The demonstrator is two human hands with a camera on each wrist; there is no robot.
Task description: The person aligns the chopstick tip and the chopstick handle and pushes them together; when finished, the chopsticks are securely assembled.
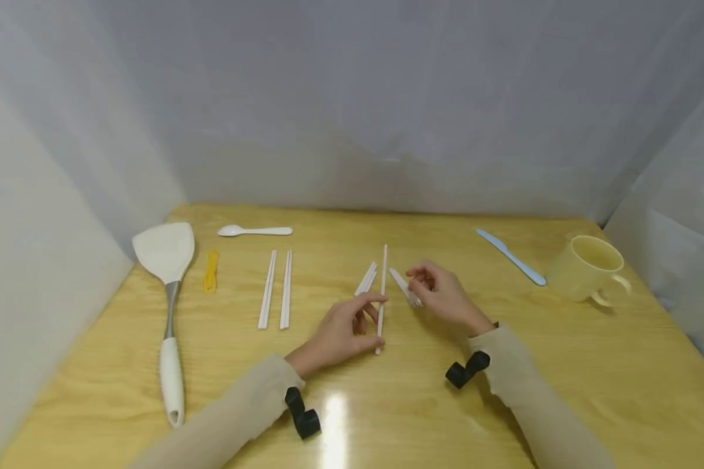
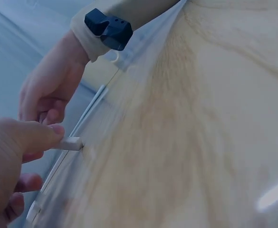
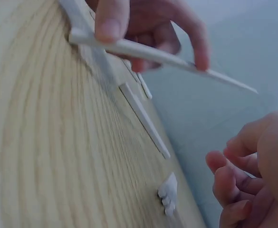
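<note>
My left hand [image 1: 341, 333] pinches a single white chopstick [image 1: 384, 270] between thumb and fingers. In the right wrist view the chopstick [image 3: 150, 53] slants upward, its thick end low by the wood and its thin end raised. Just left of it, more white chopsticks [image 1: 366, 279] lie on the table, partly behind my left fingers. To the right, a small bundle of white sticks [image 1: 403, 284] lies beside my right hand [image 1: 446, 296]. The right fingers are loosely curled and hold nothing; in the right wrist view they sit apart from the bundle [image 3: 167, 192].
Two pairs of chopsticks, one pair [image 1: 266, 290] and another [image 1: 285, 290], lie left of centre. Farther left are a white spatula [image 1: 163, 251], a yellow clip-like piece [image 1: 210, 273] and a white spoon [image 1: 264, 231]. A blue knife [image 1: 513, 257] and yellow mug [image 1: 575, 273] stand at right.
</note>
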